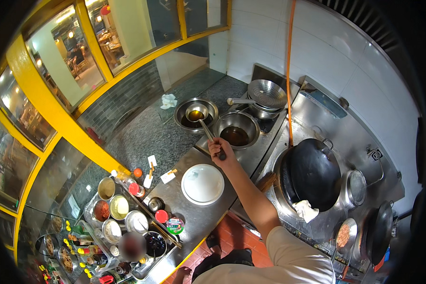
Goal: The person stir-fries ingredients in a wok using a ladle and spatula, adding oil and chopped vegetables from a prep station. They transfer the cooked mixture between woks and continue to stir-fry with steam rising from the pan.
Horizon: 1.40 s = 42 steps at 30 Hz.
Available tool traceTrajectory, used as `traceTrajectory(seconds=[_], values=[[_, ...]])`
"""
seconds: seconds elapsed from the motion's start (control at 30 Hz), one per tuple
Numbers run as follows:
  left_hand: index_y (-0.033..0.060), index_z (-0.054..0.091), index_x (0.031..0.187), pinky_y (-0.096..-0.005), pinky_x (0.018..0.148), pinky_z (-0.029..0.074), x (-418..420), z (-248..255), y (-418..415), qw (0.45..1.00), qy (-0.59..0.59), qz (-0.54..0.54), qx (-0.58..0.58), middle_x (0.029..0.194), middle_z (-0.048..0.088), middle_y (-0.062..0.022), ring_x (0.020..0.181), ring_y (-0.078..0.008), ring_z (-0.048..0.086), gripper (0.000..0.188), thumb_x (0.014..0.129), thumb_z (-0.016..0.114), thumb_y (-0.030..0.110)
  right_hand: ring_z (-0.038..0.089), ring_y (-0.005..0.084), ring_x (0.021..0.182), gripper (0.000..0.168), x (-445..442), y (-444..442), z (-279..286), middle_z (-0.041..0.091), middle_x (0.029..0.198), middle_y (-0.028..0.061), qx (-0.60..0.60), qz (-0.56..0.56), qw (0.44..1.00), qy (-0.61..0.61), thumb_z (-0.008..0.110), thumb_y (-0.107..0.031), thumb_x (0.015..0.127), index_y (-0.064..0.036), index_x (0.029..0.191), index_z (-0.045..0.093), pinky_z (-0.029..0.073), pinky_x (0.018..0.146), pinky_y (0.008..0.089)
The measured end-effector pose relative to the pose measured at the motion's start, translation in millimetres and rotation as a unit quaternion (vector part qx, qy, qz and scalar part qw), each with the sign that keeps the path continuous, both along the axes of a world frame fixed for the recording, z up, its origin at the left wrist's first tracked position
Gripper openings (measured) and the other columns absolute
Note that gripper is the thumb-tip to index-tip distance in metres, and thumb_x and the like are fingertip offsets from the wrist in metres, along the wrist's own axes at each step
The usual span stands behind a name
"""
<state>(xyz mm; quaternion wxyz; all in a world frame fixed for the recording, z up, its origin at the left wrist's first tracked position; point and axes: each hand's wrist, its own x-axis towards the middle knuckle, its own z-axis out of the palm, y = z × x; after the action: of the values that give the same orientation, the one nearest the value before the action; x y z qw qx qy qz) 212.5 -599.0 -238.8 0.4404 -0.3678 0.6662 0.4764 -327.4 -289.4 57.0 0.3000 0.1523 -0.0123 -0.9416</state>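
My right hand (220, 151) grips the dark handle of a metal ladle (196, 112). The ladle's bowl holds amber liquid and sits over a steel bowl (179, 120) of dark liquid. Just right of it, a second steel bowl (247, 122) also contains dark liquid. A white round plate or lid (202, 184) rests on the steel counter (170, 198), nearer to me than the bowls. My left hand (184, 272) hangs low at the bottom edge, beside my leg; its fingers are too small and partly cut off to read.
Black woks (316, 174) stand on the stove at the right, with a white cloth (306, 211) at the rim. A perforated strainer (267, 93) tops stacked pans at the back. Seasoning containers (119, 207) and bottles fill the lower left. Yellow-framed windows rise beyond the counter.
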Motion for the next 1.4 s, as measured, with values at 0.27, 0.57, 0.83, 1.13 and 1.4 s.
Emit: traceTrajectory(seconds=[0.27, 0.57, 0.83, 1.13, 1.4], values=[[0.0035, 0.07, 0.095, -0.0274, 0.059, 0.052, 22, -26, 0, 0.993, 0.063, -0.087, -0.052, 0.08, 0.068, -0.0065, 0.067, -0.0157, 0.065, 0.019, 0.091, 0.06, 0.019, 0.051, 0.0074, 0.052, 0.02, -33, -5, 7, 0.049, 0.066, 0.0009, 0.045, 0.065, 0.996, 0.035, 0.054, -0.011, 0.091, -0.006, 0.074, 0.044, 0.046, 0.045, 0.0178], [-0.0013, 0.067, 0.102, -0.0328, 0.063, 0.057, 17, -41, 10, 0.992, 0.125, -0.022, -0.008, 0.08, 0.072, -0.0107, 0.071, -0.0216, 0.071, 0.031, 0.085, 0.06, 0.023, 0.047, 0.0114, 0.049, 0.016, -92, -31, -32, 0.046, 0.066, 0.0051, 0.304, -0.017, 0.95, 0.072, 0.053, -0.01, 0.091, -0.004, 0.08, 0.043, 0.044, 0.043, 0.0212], [0.0016, 0.066, 0.103, -0.0324, 0.061, 0.058, 63, -20, -20, 0.994, -0.054, 0.071, -0.062, 0.085, 0.071, -0.0088, 0.071, -0.0209, 0.07, 0.022, 0.093, 0.056, 0.018, 0.05, 0.0119, 0.05, 0.016, -93, -18, -43, 0.049, 0.065, 0.0041, 0.166, 0.018, 0.986, 0.023, 0.057, -0.01, 0.089, -0.002, 0.078, 0.048, 0.045, 0.042, 0.0219], [0.0025, 0.067, 0.098, -0.0291, 0.061, 0.057, 28, -44, -21, 0.999, 0.036, -0.013, -0.013, 0.083, 0.07, -0.0076, 0.071, -0.0183, 0.07, 0.02, 0.093, 0.056, 0.018, 0.048, 0.008, 0.048, 0.016, -68, -16, -6, 0.048, 0.064, 0.0022, 0.098, 0.036, 0.995, 0.007, 0.055, -0.009, 0.09, -0.005, 0.077, 0.046, 0.044, 0.041, 0.0182], [0.0006, 0.069, 0.1, -0.0275, 0.063, 0.057, -7, -16, 5, 0.997, 0.067, -0.039, -0.026, 0.094, 0.071, -0.0083, 0.076, -0.0178, 0.071, 0.022, 0.093, 0.048, 0.007, 0.052, 0.0155, 0.052, 0.011, -101, -34, -50, 0.05, 0.068, 0.0043, 0.355, -0.003, 0.933, 0.055, 0.054, -0.006, 0.087, -0.001, 0.08, 0.047, 0.044, 0.045, 0.0277]])
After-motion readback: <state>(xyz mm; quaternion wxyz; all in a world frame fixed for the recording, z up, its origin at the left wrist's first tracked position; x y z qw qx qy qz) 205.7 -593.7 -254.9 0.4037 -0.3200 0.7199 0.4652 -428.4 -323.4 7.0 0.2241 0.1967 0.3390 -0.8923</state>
